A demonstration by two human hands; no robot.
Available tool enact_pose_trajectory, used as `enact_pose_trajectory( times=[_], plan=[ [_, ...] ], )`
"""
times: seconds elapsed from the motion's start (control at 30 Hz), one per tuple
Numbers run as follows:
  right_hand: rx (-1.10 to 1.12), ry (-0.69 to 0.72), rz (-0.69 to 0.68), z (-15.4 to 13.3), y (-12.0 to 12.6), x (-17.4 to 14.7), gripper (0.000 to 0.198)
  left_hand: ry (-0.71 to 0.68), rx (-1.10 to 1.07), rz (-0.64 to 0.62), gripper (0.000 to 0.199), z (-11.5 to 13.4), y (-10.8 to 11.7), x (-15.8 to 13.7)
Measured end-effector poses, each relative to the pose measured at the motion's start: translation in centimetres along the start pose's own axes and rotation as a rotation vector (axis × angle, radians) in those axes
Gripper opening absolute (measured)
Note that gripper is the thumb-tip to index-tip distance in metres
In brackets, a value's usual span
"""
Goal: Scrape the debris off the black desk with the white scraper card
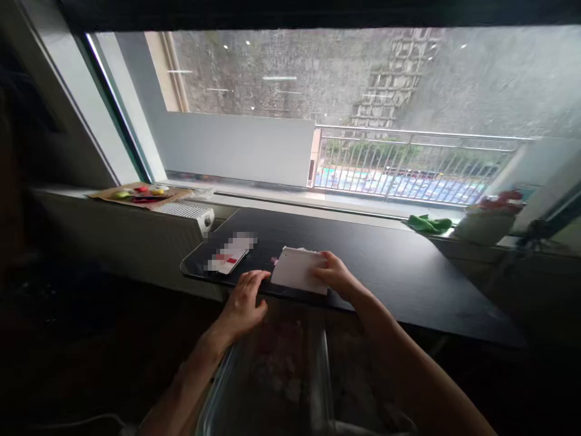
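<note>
My right hand (pixel 334 274) grips the right side of a white, flat rectangular thing (pixel 297 270), with a small dark dot near its upper left corner. It lies at the front edge of a black table (pixel 363 254). Something small and pinkish (pixel 274 261) peeks out at its left side; what lies underneath is hidden. My left hand (pixel 247 303) is at the table's front edge, fingers stretched out and thumb apart, holding nothing. Its fingertips come close to the white thing's left edge; whether they touch, I cannot tell. Left of it lies a partly pixelated phone-like slab (pixel 233 254) with a red patch.
Below the table edge stands a clear-walled container (pixel 324 369) with blurred contents. A white radiator (pixel 186 212) adjoins the table's left. On the sill are a brown board (pixel 136 195) with colourful items, a green cloth (pixel 429 224) and a pale bag-like container (pixel 488 224), before a large window.
</note>
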State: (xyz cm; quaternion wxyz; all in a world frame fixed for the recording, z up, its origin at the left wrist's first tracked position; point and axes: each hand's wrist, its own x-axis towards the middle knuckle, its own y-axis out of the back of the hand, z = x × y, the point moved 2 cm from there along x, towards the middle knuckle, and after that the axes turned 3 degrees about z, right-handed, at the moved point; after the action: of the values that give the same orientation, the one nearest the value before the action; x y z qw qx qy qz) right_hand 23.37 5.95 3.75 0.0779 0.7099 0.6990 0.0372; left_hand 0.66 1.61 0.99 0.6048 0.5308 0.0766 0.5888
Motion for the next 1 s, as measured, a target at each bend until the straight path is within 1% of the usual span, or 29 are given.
enact_pose_trajectory(
  times=[0.17,0.27,0.3,0.37,0.47,0.5,0.6,0.7,0.77,0.83,0.9,0.93,1.0],
  plan=[
    [0.016,-0.013,-0.073,-0.6,0.6,-1.9,0.040,-0.016,-0.002,0.037,0.051,-0.3,-0.3,-0.2],
    [0.020,-0.005,-0.141,-0.8,1.4,-2.6,0.041,-0.019,-0.004,0.040,0.052,-0.3,-0.2,-0.2],
    [0.019,0.000,-0.140,-0.9,1.7,-2.7,0.043,-0.017,-0.007,0.038,0.052,-0.2,-0.2,-0.2],
    [0.024,0.026,-0.066,-1.0,2.3,-2.3,0.045,-0.011,-0.009,0.031,0.051,0.0,0.0,-0.1],
    [0.011,0.068,0.121,-1.2,2.7,-0.9,0.048,-0.001,-0.005,0.008,0.050,0.1,0.1,0.0],
    [0.000,0.078,0.163,-1.2,2.7,-0.4,0.048,0.001,-0.003,0.001,0.050,0.2,0.2,0.0],
    [-0.041,0.097,0.220,-1.3,1.9,0.9,0.047,0.002,0.002,-0.007,0.050,0.2,0.2,0.0],
    [-0.083,0.096,0.254,-1.4,1.1,1.3,0.044,0.004,0.004,-0.002,0.050,0.2,0.2,0.0],
    [-0.073,0.068,0.208,-1.3,0.7,1.0,0.043,0.005,0.003,0.006,0.050,0.2,0.3,0.1],
    [-0.038,0.041,0.106,-1.3,0.5,0.6,0.042,0.005,-0.001,0.011,0.051,0.3,0.3,0.1],
    [-0.015,0.031,0.033,-1.3,0.5,0.3,0.041,0.004,-0.002,0.017,0.052,0.2,0.3,0.1],
    [-0.010,0.032,0.024,-1.3,0.5,0.2,0.041,0.002,-0.002,0.019,0.053,0.2,0.3,0.0],
    [-0.008,0.032,0.054,-1.3,0.6,0.2,0.041,-0.003,-0.001,0.026,0.054,0.2,0.2,0.0]
  ],
)
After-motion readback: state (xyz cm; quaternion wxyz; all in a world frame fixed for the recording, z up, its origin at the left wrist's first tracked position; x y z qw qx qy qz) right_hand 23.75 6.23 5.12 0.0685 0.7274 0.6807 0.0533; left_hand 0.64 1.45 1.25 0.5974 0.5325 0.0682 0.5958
